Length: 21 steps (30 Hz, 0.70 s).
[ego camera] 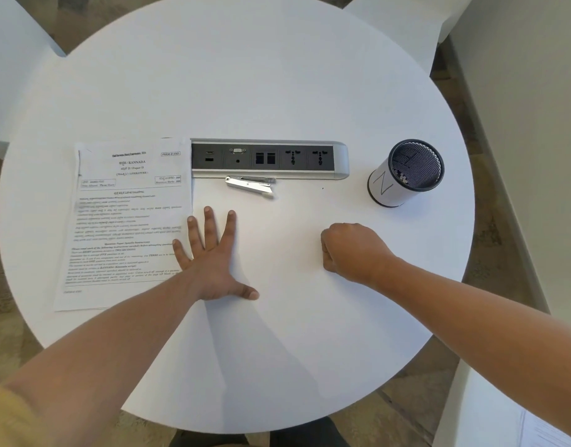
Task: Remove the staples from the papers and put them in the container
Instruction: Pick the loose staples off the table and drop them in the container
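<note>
White round table (277,75). Printed papers (126,221) lie flat and face up at its left; the staples are too small to make out. A silver staple remover (250,185) lies just in front of the socket strip (268,158), untouched. The mesh container (403,175) stands upright at the right, well apart from the papers.

Left hand (213,262): flat on the table, fingers spread wide, little finger at the papers' right edge. Right hand (351,250): curled in a fist on the table, nothing visible in it.

Judgement: removal not begun. Best to pin the sheets near the stapled edge with the left hand, take the remover in the right, and lever each staple slowly to avoid tearing.
</note>
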Tool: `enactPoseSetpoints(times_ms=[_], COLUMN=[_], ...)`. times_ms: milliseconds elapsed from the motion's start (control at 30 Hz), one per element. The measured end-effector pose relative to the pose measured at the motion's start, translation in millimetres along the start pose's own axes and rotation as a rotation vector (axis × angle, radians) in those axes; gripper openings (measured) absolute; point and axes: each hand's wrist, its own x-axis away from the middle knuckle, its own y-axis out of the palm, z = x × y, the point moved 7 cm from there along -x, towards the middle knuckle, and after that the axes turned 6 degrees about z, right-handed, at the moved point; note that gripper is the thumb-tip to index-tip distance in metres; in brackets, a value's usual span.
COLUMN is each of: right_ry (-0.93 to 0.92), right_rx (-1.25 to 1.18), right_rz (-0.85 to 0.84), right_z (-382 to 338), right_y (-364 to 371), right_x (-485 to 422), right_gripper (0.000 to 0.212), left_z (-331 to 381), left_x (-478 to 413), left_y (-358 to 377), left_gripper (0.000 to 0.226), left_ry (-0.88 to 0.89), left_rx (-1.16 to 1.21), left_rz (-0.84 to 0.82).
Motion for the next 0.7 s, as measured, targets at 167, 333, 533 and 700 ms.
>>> enactPoseSetpoints(times_ms=[167,333,533,700], right_ry=[0.179,0.569,0.577,0.548], right_rx=[-0.231,-0.889,-1.030,-0.725], right_rz=[0.068,0.239,0.464,0.651], right_z=[17,54,70,107], right_y=[-4,-18,-82,-157], right_x=[2,24,56,73], right_gripper=[0.011,0.012,0.005,0.010], left_z=[0,0,0,-1], left_x=[0,-1,0,2], left_y=[0,0,0,0], left_gripper=[0.162,0.162,0.161,0.160], left_ry=[0.002,0.000,0.001,-0.015], left_rx=[0.000,0.001,-0.007,-0.008], left_rz=[-0.004,-0.005,-0.013,-0.024])
